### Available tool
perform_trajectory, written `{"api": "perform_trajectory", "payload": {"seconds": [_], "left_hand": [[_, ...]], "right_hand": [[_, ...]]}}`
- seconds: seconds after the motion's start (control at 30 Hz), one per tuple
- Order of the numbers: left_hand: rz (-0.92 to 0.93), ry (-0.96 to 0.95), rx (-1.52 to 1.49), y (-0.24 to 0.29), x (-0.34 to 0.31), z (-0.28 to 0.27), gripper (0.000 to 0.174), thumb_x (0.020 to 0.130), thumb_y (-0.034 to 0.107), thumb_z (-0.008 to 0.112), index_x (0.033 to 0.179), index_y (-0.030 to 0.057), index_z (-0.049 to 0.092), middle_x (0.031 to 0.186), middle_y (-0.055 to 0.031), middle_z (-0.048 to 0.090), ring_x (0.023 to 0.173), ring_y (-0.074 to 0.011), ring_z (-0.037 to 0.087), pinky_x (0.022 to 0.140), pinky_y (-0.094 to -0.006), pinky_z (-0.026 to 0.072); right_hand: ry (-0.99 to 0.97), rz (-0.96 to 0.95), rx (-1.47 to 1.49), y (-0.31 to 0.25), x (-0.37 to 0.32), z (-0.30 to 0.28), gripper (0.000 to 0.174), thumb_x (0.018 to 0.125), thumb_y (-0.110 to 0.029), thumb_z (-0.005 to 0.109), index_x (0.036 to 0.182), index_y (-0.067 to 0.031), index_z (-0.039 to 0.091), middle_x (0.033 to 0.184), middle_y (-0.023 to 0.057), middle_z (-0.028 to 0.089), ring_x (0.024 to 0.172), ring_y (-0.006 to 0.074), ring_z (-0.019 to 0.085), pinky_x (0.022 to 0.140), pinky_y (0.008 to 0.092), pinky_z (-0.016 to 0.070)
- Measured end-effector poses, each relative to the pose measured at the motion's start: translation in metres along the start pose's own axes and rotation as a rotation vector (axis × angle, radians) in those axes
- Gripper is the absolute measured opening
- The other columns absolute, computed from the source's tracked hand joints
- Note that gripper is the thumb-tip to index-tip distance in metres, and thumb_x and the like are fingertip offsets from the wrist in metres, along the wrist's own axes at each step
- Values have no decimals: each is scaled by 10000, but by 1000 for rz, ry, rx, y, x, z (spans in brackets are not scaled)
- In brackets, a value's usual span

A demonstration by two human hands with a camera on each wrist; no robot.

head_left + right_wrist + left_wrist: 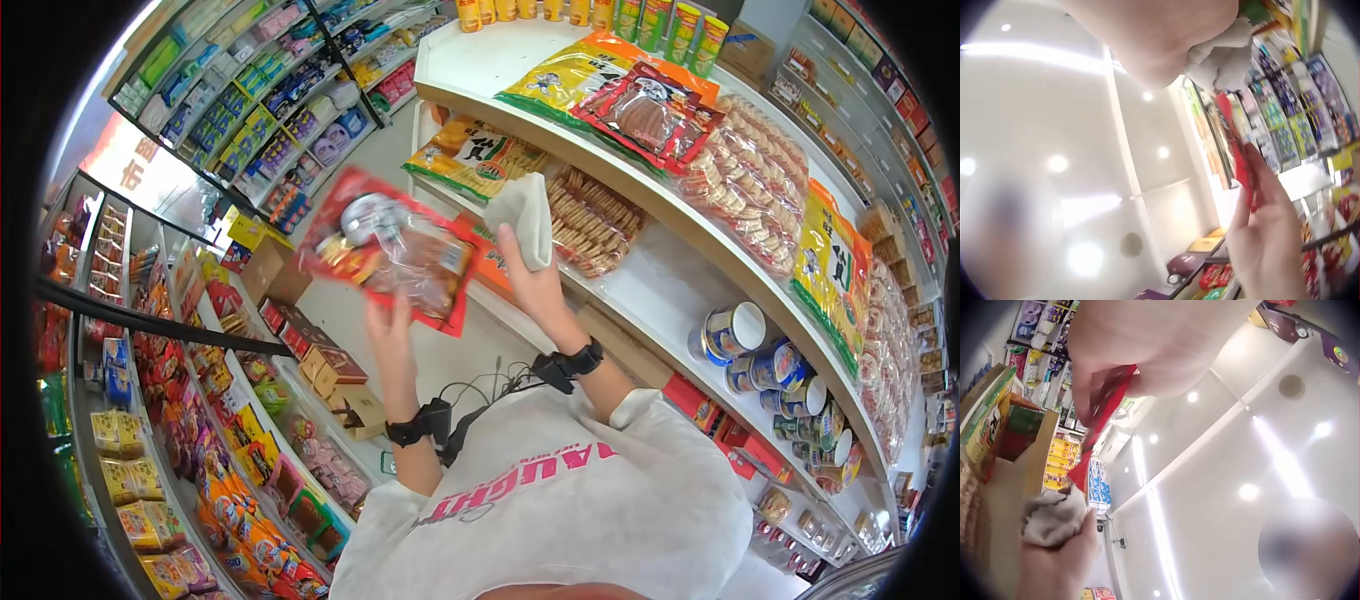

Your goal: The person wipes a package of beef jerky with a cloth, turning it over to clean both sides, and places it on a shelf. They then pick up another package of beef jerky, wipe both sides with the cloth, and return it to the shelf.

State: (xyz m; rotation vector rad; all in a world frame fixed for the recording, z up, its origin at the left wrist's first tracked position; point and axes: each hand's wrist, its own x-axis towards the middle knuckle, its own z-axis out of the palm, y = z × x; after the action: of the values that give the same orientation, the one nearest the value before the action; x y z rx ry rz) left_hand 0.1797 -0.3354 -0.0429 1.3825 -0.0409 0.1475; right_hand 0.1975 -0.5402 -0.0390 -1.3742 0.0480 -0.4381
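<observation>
In the head view, a red plastic food package [395, 250] with a clear window is tilted in front of the body, its lower edge pinched by the left hand [390, 325]. The right hand [535, 285] grips a folded whitish cloth [525, 220] just right of the package. Seen from the left wrist, the package [1107, 409] is edge-on below the left hand [1141, 344], and the cloth [1054, 519] is in the right hand [1057, 565]. The right wrist view shows the cloth [1222, 62] beside the package's [1238, 150] top edge; whether they touch, I cannot tell.
White tiered shelves [640, 185] on the right carry yellow bags [835, 270], packed crackers [745, 180] and tins [735, 330]. Snack racks [230, 440] curve along the left. Cardboard boxes [275, 270] and black cables [485, 380] are between them.
</observation>
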Motion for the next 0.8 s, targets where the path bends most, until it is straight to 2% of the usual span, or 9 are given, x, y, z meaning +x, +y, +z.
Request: {"api": "perform_trajectory", "payload": {"seconds": [0.03, 0.13, 0.27, 0.4, 0.47, 0.53, 0.57, 0.67, 0.8], "left_hand": [[3, -74, 131, 0, 0, 6, 422, 1018, 101, 559, 1415, 8, 452, 1346, -79, 569, 1164, -160, 578, 997, -327, 459], [-13, -352, 101, -6, -4, 33, 393, 1023, 89, 550, 1397, -8, 477, 1326, -66, 580, 1163, -124, 561, 997, -293, 444], [-40, -408, 155, -8, -3, 43, 351, 1027, 83, 539, 1359, -26, 512, 1294, -55, 592, 1149, -109, 555, 980, -280, 443], [-100, -565, 417, -15, 4, 22, 331, 1029, 114, 546, 1326, -31, 547, 1208, -49, 629, 1071, -103, 576, 926, -270, 460], [-67, -622, 498, -16, 6, 19, 336, 1031, 157, 556, 1311, -27, 572, 1181, -63, 647, 1015, -111, 599, 873, -269, 482], [-81, -481, 359, -13, 2, 23, 339, 1033, 174, 556, 1310, -19, 582, 1186, -58, 648, 1037, -108, 589, 897, -264, 466], [-92, -404, 293, -10, 4, 27, 341, 1034, 183, 556, 1310, -15, 587, 1189, -55, 648, 1047, -106, 584, 909, -262, 458], [-77, -177, 166, -4, 10, 39, 349, 1043, 220, 545, 1294, -17, 596, 1179, -43, 648, 1032, -102, 585, 899, -266, 456], [-153, -52, 32, -4, 18, 54, 397, 1044, 256, 536, 1333, -14, 570, 1222, -71, 627, 1079, -109, 562, 916, -295, 453]], "right_hand": [[-96, -86, -93, -3, -2, -1, 455, 971, -255, 640, 1307, 35, 544, 1224, 175, 641, 1111, 239, 617, 937, 373, 483], [-188, -408, -222, 0, -10, 9, 579, 947, -233, 646, 1420, 36, 447, 1433, 246, 489, 1341, 343, 476, 1100, 419, 370], [-163, -427, -345, -1, 7, -6, 663, 934, -213, 644, 1485, 26, 363, 1549, 244, 340, 1476, 373, 274, 1180, 439, 252], [-60, -248, -163, 0, 41, -24, 579, 965, -238, 629, 1446, 24, 442, 1523, 238, 390, 1464, 353, 310, 1180, 392, 260], [-21, -205, -144, 6, 55, -42, 491, 992, -266, 613, 1380, 19, 524, 1370, 158, 576, 1310, 269, 501, 1091, 332, 373], [-24, -19, 53, 15, 64, -59, 464, 1003, -277, 602, 1357, 18, 546, 1283, 101, 645, 1213, 207, 570, 1031, 307, 423], [40, -118, 126, 20, 64, -61, 444, 1011, -283, 594, 1341, 12, 557, 1202, 31, 678, 1105, 127, 598, 957, 272, 454], [-138, 116, 132, 17, 42, -71, 453, 1006, -283, 602, 1359, -2, 555, 1247, 58, 651, 1148, 140, 570, 997, 295, 437], [-489, 18, 3, 10, 14, -72, 592, 959, -284, 680, 1442, -28, 454, 1288, 86, 587, 1199, 165, 500, 1069, 332, 383]]}}
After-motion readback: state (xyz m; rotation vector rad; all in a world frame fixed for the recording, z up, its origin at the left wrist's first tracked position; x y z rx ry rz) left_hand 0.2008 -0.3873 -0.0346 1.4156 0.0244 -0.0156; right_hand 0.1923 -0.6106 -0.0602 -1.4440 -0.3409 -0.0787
